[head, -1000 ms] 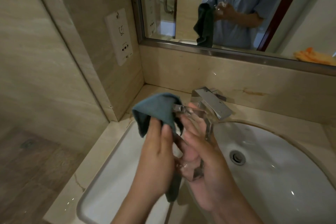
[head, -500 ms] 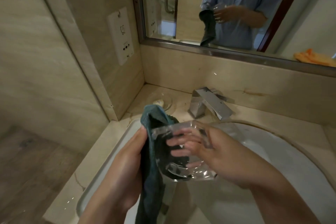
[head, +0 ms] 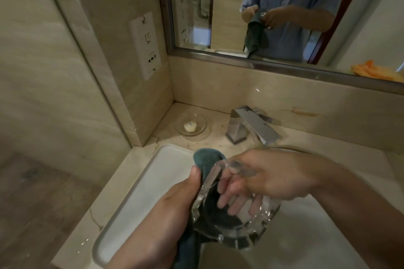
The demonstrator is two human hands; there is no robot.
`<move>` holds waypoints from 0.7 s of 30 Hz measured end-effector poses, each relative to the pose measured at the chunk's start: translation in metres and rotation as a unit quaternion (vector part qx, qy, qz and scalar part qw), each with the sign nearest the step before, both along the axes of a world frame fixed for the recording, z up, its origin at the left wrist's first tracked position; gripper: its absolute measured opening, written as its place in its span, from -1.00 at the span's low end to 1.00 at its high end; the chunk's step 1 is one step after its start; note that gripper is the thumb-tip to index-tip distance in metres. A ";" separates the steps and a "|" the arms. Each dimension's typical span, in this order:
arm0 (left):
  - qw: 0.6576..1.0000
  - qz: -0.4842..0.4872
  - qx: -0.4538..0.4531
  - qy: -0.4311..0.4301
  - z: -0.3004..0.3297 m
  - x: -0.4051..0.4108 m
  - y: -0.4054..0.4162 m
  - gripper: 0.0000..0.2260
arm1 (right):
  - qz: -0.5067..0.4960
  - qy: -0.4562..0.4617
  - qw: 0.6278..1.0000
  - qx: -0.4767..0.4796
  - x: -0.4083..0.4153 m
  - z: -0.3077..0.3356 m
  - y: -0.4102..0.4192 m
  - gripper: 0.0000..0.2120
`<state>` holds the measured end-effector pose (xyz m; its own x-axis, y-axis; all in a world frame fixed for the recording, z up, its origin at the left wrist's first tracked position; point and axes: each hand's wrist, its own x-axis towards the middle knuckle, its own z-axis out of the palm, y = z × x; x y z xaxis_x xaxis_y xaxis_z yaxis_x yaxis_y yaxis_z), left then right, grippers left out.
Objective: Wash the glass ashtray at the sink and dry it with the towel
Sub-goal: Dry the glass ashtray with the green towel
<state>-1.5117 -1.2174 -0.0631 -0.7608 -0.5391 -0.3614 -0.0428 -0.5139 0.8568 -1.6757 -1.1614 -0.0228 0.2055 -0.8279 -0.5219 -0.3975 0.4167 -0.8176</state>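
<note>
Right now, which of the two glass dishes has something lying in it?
The small round glass dish in the counter corner: soap lies in it. The ashtray is held in both hands.

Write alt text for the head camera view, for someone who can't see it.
Two hands dry a glass ashtray over a white sink: the left hand presses a teal towel against it, the right hand grips its rim. A chrome faucet stands behind.
</note>
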 end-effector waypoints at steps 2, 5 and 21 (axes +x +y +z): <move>0.999 0.017 -0.026 0.007 -0.004 -0.001 -0.004 -0.71 | -0.031 -0.054 0.998 0.008 -0.003 -0.004 0.003 -0.85; 0.991 0.036 -0.128 0.001 -0.009 0.001 -0.004 -0.71 | -0.079 -0.102 0.992 0.001 -0.006 -0.009 0.006 -0.87; 0.983 0.144 -0.092 0.067 0.009 0.002 0.015 -0.76 | -0.192 -0.079 0.960 -0.185 0.001 -0.005 0.018 -0.92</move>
